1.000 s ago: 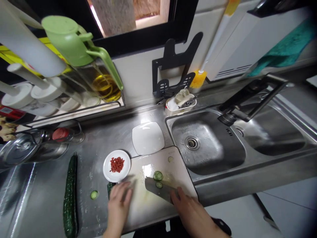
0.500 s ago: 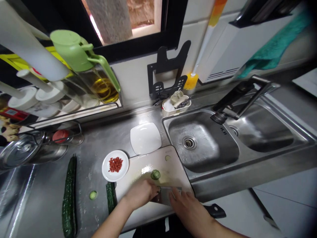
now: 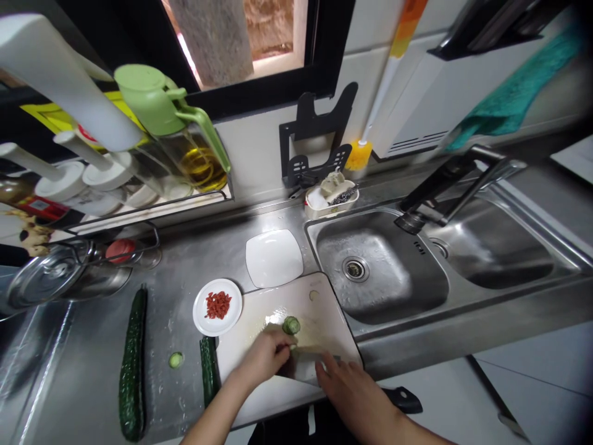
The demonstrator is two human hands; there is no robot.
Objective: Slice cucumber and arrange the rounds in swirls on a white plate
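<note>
My left hand (image 3: 269, 354) is over the cutting board (image 3: 241, 402), thumb and fingertips pinched at a small pale green piece of cucumber (image 3: 293, 347), mostly hidden by the fingers. Just beyond the fingertips sit a few cucumber slices (image 3: 291, 325). My right hand (image 3: 345, 386) grips the broad blade of a kitchen knife (image 3: 306, 364), thumb and fingers at the blade. The knife's black handle pokes out to the right beyond the wrist. A cut length of cucumber (image 3: 209, 371) lies at the board's left edge, partly behind my left forearm.
A white plate of red berries (image 3: 217, 306) and a white square plate (image 3: 274, 258) stand behind the board. A whole cucumber (image 3: 133, 364) and a cucumber end (image 3: 175, 360) lie on the steel counter. The sink (image 3: 384, 266) borders the board's right side.
My left fingertips have lifted slightly and shifted left, away from the blade. The blade now appears more tilted, and my right hand stays nearly in place. The view has shifted slightly.
</note>
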